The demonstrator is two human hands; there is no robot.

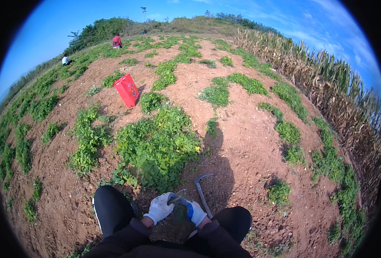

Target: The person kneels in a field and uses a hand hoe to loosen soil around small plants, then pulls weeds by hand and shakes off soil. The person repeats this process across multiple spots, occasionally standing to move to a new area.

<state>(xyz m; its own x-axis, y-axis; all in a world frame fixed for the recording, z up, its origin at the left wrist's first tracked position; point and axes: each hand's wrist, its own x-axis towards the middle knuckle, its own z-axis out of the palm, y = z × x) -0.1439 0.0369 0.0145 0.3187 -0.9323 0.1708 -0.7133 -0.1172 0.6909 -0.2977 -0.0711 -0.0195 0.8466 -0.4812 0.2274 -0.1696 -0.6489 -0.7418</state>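
Note:
My left hand (160,207), in a white knit glove with a blue-grey coating, is closed around a clump of thin grassy weeds (180,210) low between my knees. From the other side my right hand (194,210), in a white and blue glove, grips the same clump. Green stalks and roots stick out between the two hands, and the fingers partly hide them. On the soil just beyond my right hand lies a sickle (202,190), its curved blade away from me and its handle towards my right knee. A leafy green vine patch (158,145) spreads in front of my hands.
A red bag (127,90) stands tilted on the reddish soil (251,142), ahead to the left. Other vine patches (289,133) grow in rows. Dry corn stalks (326,77) line the right side. Two people, one in red (116,41) and one in white (66,60), are far off.

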